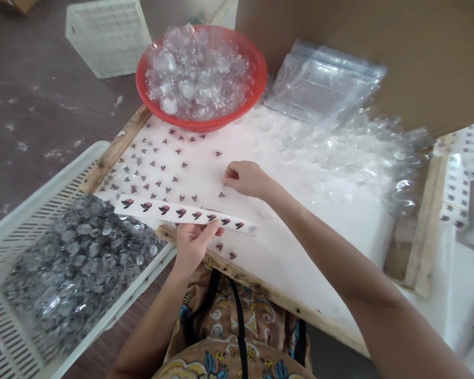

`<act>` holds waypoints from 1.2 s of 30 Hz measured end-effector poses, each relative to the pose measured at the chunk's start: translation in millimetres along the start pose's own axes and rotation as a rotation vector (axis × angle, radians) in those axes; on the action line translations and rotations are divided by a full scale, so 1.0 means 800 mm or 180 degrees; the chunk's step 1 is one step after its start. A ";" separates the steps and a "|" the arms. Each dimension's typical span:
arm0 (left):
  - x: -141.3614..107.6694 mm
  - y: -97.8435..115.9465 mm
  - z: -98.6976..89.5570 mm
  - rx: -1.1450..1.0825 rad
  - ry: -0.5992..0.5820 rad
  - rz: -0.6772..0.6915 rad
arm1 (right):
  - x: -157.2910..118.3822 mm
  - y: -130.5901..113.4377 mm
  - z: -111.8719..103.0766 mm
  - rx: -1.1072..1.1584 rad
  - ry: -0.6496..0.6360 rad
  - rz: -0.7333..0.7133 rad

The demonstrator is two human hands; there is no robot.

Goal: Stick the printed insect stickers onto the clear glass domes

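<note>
My left hand (195, 242) pinches a white strip of stickers (173, 211), printed with a row of small dark red and black pictures, over the front edge of the white work board (268, 237). Over the middle of the board is my right hand (242, 178), its fingers curled together; whatever they hold, if anything, is hidden. A small printed picture (221, 195) lies just below that hand. More of these pictures are spread in rows over the board's left part. Clear round plastic pieces (339, 152) cover much of its right and back part.
Behind the board a red basin (142, 79) is heaped with clear plastic pieces. Clear plastic bags (323, 81) lie to its right. A white slotted crate (102, 152) full of round pieces stands at left. Sticker sheets (463, 173) are at far right. Wooden strips (114, 150) edge the board.
</note>
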State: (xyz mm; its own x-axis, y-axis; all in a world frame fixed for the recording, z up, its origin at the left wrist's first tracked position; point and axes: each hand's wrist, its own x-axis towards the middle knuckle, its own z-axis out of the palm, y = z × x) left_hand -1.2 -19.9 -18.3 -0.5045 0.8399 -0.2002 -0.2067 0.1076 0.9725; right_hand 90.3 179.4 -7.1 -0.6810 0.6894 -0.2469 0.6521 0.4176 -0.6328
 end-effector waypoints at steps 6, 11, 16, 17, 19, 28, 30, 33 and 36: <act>0.000 0.001 0.000 -0.0011 -0.0052 -0.0057 | 0.004 -0.007 -0.002 -0.0016 -0.0159 0.0146; -0.001 0.005 0.003 -0.0049 -0.0032 -0.0092 | 0.005 -0.003 0.006 -0.0152 -0.0018 0.0085; -0.001 0.005 0.001 -0.0022 -0.0055 -0.0110 | -0.003 -0.007 0.015 -0.0321 0.0077 0.0055; -0.001 0.005 0.001 -0.0005 -0.0069 -0.0113 | -0.005 -0.009 0.017 -0.0397 0.0135 0.0035; -0.001 0.003 0.000 0.0007 -0.0097 -0.0096 | -0.008 -0.012 0.022 -0.0528 0.0294 0.0004; 0.003 0.000 0.003 0.0017 0.0084 0.0042 | -0.020 -0.010 0.021 0.0178 0.0729 -0.0117; 0.004 -0.003 0.005 -0.0020 0.0286 0.0070 | -0.041 -0.007 0.010 0.0660 0.0683 -0.0289; 0.007 -0.006 0.008 -0.0082 0.0590 0.0043 | -0.080 -0.004 0.001 0.1180 0.0323 -0.0678; 0.009 -0.007 0.010 -0.0074 0.0618 -0.0053 | -0.111 -0.003 0.010 0.0866 0.0619 -0.1007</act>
State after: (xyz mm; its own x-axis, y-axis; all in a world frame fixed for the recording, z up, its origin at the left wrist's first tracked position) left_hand 3.0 -9.8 -24.0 -0.6525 0.7195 -0.2377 -0.2346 0.1064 0.9663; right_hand 146.8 112.5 10.5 -0.7404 0.6622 0.1155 0.2933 0.4729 -0.8309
